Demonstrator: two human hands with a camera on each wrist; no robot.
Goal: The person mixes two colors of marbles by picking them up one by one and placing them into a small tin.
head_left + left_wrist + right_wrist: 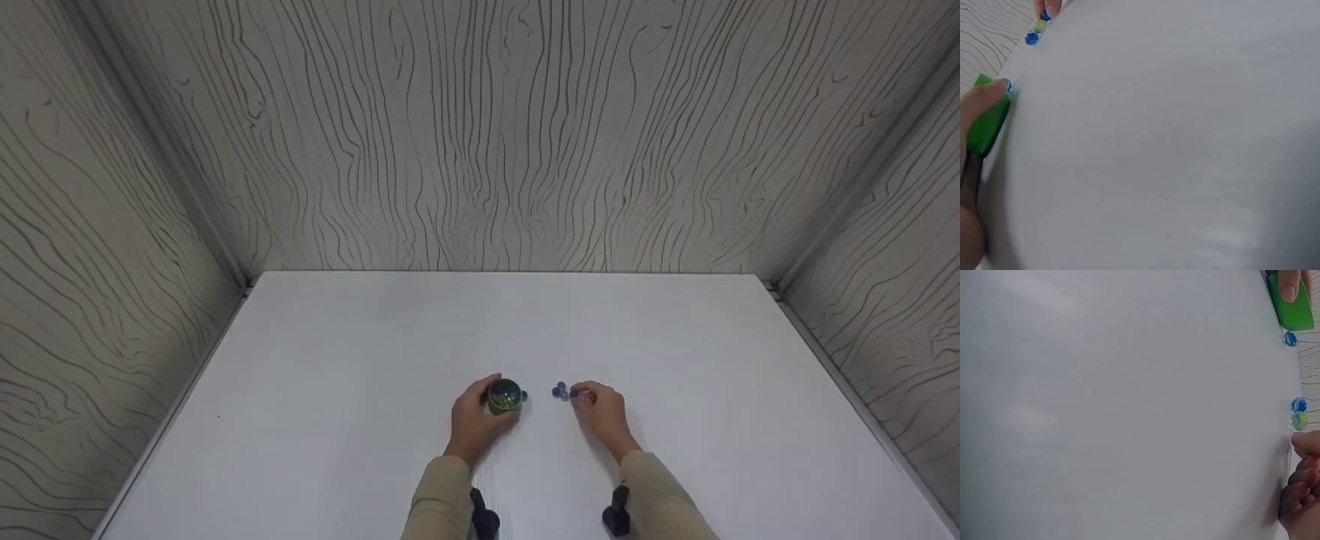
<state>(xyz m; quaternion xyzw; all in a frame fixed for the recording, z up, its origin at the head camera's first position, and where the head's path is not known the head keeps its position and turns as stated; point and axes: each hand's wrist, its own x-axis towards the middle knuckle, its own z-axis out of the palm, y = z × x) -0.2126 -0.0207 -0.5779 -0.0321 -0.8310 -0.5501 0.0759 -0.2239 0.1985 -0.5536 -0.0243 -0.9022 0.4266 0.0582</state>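
Observation:
My left hand (474, 421) grips a small green cup (989, 126), thumb on the near side and fingers round the far side. Inside, the cup looks dark and shiny in the head view. Right beside its base sits a blue glass marble (1291, 338). Across from it, my right hand (602, 411) pinches a dark blue marble (1045, 15) between thumb and fingertip. Just left of those fingertips lies a small cluster of loose marbles, among them a blue marble (1298, 405) and a yellow-green marble (1299, 419). The other fingers of the right hand are curled inward.
Both hands work low over a white table (360, 352). Wood-grain panels stand behind it and on both sides, the back panel (480, 150) rising from its far edge. A tiny dark speck (218, 416) shows at the left of the table.

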